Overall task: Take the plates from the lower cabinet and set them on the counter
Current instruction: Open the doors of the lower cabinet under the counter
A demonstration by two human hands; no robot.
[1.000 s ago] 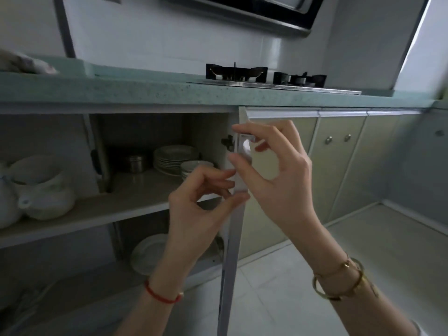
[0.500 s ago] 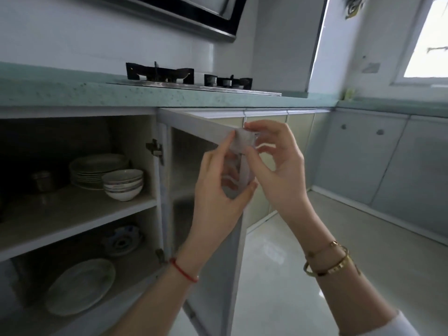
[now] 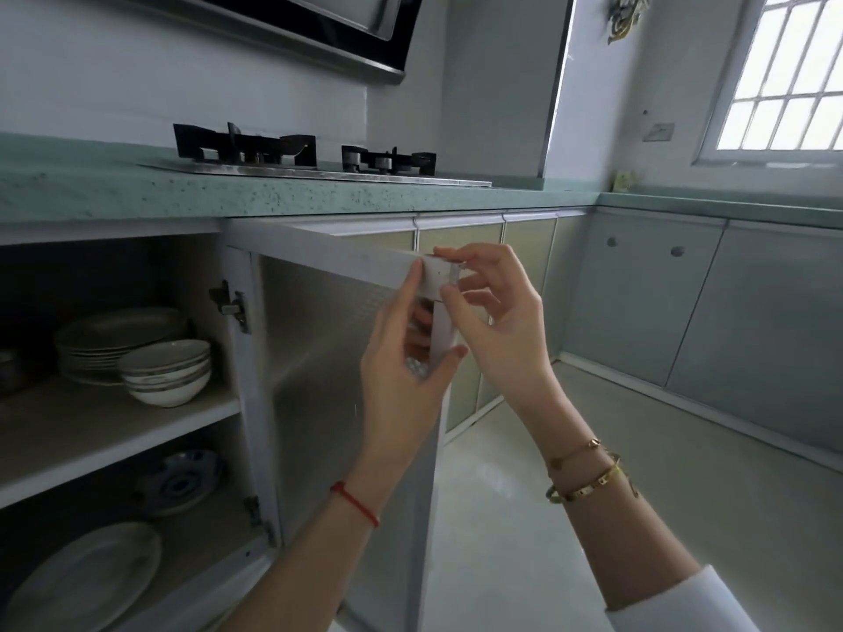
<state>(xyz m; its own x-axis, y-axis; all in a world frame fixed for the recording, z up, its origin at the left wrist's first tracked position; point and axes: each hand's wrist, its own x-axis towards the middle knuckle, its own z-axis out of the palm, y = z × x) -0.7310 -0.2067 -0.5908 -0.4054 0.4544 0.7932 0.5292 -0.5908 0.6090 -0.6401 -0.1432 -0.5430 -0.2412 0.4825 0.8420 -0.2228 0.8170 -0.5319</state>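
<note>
Left hand (image 3: 401,358): its grip is closed on the free edge of the open cabinet door (image 3: 328,367), thumb on the near face, fingers wrapped behind the frame near the top corner; a red string sits on the wrist.
Right hand (image 3: 492,321): its grip pinches the same top corner of the door from the other side, thumb and forefinger on the white frame, the remaining fingers loosely curled; gold bracelets on the wrist, a white sleeve at the forearm.
Cabinet door: swung out towards the camera, hinged at its left edge, with a translucent patterned panel in a white frame.
Plates, upper shelf (image 3: 118,330): a stack of pale plates towards the back of the shelf, with a stack of bowls (image 3: 166,371) just in front and to the right, touching or nearly so.
Plates, bottom shelf: a large white plate (image 3: 86,581) lies tilted at the front left; a blue-patterned dish (image 3: 180,483) lies behind it, near the hinge side.
Surface (image 3: 273,193): green speckled top running above the cabinets, carrying a gas hob (image 3: 310,159) with two black burners; none of the plates is on it.
Neighbouring doors: closed, along the right and round the corner under the window (image 3: 793,75).
</note>
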